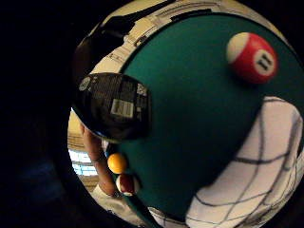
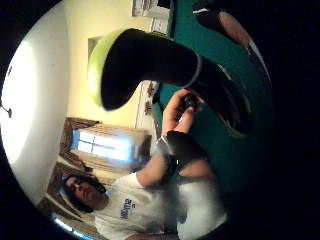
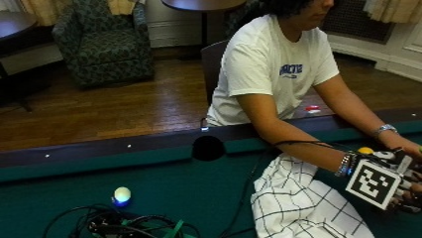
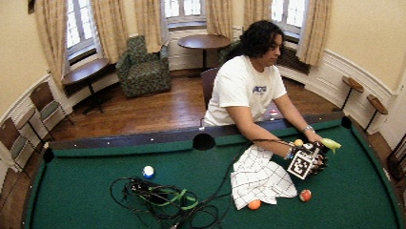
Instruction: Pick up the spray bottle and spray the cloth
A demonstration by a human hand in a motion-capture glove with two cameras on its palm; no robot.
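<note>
In the wide outside view my gloved right hand (image 4: 316, 160) is raised over the green felt at the table's right side, fingers curled round the spray bottle (image 4: 329, 143), whose green head pokes out past the hand. The bottle's green head and black neck (image 2: 145, 60) fill the thumb side palm view. Its black labelled body (image 1: 114, 107) shows close in the little finger side view. The white cloth with a dark grid (image 4: 258, 177) lies spread on the felt just left of the hand, and also shows below the palm (image 1: 256, 180). The person's bare left hand (image 2: 179, 107) is beside the bottle.
A red-striped ball (image 4: 305, 195) and an orange ball (image 4: 254, 204) lie by the cloth's near edge. A yellow ball (image 4: 297, 142) sits near the far rail. A blue-and-white ball (image 4: 147, 171) and a tangle of cables (image 4: 158, 200) are at the left. A side pocket (image 4: 203, 141) lies in the far rail.
</note>
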